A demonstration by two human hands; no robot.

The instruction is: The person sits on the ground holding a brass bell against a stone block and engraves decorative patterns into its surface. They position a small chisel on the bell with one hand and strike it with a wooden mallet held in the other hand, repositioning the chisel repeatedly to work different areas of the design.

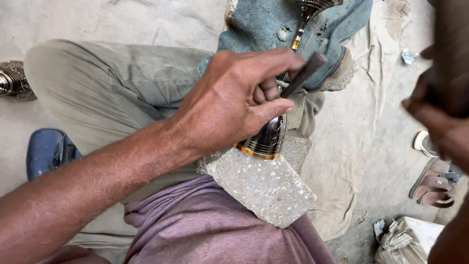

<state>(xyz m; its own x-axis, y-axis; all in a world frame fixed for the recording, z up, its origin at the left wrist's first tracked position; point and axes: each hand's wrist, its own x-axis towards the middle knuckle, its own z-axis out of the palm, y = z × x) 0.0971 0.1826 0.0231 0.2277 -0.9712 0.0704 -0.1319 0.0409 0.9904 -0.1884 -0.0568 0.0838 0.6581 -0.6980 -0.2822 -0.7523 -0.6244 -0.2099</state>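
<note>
- The vase, a dark metal piece with fine engraving and a gold band at its near rim, lies on its side across the stone block, which rests on the person's lap.
- Its long axis runs from the block's far edge, where the banded rim sits, up and away toward the blue cloth; a slim gold-collared neck and a ribbed flare show beyond the hand, over that cloth.
- The left hand lies on top of the vase's middle, so most of the body is hidden beneath the palm and fingers; only the banded end shows below the thumb.
- This hand is closed around a short dark punch, pinched between thumb and curled fingers. The punch slants, its blunt top pointing up and right, its lower end going down behind the fingers toward the vase; whether the tip touches the metal cannot be seen.
- So the vase lies directly under the grip, with the punch crossing its axis at an angle.
- The right hand is raised at the right edge of the view, blurred, well apart from the vase, and seems wrapped around a dark handle; the grip itself cannot be made out.
- The left hand is by far the nearer to the vase.
- Sandals lie on the ground at right, a blue shoe at left.
</note>
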